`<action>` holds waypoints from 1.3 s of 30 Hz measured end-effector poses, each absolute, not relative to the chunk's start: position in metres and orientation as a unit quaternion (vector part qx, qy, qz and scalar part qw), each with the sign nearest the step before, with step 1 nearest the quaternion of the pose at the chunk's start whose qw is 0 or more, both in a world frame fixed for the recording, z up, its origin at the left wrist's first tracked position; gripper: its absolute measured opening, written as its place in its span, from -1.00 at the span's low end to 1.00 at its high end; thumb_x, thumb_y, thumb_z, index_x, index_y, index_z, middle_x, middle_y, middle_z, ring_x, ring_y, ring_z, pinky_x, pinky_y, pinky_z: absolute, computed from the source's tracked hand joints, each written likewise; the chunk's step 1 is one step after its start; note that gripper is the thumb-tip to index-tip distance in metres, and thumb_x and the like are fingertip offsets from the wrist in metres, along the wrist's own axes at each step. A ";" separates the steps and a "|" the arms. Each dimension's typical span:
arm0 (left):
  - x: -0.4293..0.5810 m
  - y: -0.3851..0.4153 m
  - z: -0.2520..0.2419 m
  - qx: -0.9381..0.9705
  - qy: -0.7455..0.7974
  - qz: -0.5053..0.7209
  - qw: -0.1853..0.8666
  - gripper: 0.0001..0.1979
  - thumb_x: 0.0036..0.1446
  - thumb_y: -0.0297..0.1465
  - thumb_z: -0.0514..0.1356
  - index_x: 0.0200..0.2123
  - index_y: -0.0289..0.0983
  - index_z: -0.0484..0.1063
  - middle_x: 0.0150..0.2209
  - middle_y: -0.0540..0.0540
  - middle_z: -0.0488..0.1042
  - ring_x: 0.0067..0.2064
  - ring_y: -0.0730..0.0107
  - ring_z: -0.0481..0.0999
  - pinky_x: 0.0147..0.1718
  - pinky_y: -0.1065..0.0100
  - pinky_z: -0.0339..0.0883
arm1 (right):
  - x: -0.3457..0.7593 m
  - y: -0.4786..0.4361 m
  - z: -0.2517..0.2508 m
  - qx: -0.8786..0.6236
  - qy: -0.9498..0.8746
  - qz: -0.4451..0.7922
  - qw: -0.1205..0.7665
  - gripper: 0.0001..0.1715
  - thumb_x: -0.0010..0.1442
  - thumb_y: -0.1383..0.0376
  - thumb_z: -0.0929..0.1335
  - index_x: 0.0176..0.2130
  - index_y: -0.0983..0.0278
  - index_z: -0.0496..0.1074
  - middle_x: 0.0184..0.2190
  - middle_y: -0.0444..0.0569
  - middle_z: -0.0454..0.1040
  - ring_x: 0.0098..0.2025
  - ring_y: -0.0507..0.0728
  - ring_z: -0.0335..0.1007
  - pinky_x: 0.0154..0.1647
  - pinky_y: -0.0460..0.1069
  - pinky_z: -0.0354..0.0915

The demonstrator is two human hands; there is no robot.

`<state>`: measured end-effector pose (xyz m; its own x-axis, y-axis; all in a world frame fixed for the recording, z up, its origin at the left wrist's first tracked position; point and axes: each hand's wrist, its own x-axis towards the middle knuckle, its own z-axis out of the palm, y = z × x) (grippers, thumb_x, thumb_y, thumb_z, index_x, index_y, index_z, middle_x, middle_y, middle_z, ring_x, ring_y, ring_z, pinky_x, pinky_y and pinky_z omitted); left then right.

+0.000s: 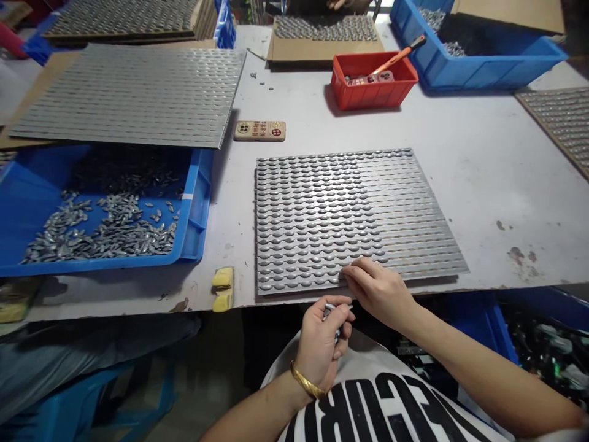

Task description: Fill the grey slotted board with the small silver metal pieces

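Note:
A grey slotted board (pixel 414 215) lies on the table in front of me. Rows of small oval metal pieces (pixel 313 209) fill its left part and the top row, while the right part shows bare slots. My right hand (pixel 380 288) pinches at the board's lower edge, at the end of the filled part of the lowest rows; its fingertips hide whatever is between them. Just below the edge, my left hand (pixel 322 344), with a gold bracelet (pixel 307 383) at the wrist, is closed around several loose metal pieces (pixel 338 316).
A blue bin (pixel 196 209) of loose metal pieces stands left, a second slotted board (pixel 133 92) partly over it. Yellow blocks (pixel 223 288) lie by the front edge. Behind are a patterned case (pixel 260 131), a red bin (pixel 375 95) with an orange-handled tool, and another blue bin (pixel 488 73).

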<state>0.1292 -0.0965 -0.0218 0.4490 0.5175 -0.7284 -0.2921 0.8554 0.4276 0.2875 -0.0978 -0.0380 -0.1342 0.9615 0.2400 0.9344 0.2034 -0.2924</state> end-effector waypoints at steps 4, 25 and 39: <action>0.128 -0.097 -0.021 0.121 0.469 0.241 0.841 -0.74 -0.02 -0.35 0.29 -0.25 -0.32 0.42 -0.45 -0.02 0.36 -0.54 0.64 0.20 -0.74 0.58 -0.23 | 0.287 -0.098 -0.040 -0.637 -0.743 0.030 0.205 -0.82 0.26 0.43 0.24 -0.27 0.27 0.42 -0.37 -0.02 0.44 -0.32 0.05 0.40 -0.37 -0.10 0.25; 0.123 -0.096 -0.026 0.120 0.467 0.245 0.841 -0.74 -0.03 -0.32 0.31 -0.26 -0.32 0.43 -0.48 -0.01 0.35 -0.55 0.64 0.19 -0.75 0.60 -0.23 | 0.288 -0.104 -0.045 -0.619 -0.764 -0.001 0.186 -0.66 0.17 0.55 0.24 -0.13 0.28 0.45 -0.26 0.02 0.46 -0.24 0.06 0.41 -0.29 -0.11 0.30; 0.129 -0.092 -0.024 0.160 0.458 0.273 0.830 -0.77 0.02 -0.29 0.29 -0.33 -0.29 0.35 -0.48 0.02 0.35 -0.57 0.65 0.20 -0.75 0.62 -0.21 | 0.292 -0.114 -0.005 -0.558 -0.577 0.493 0.335 -0.90 0.23 0.31 0.32 -0.30 0.25 0.46 -0.38 -0.06 0.46 -0.35 0.04 0.38 -0.36 -0.09 0.31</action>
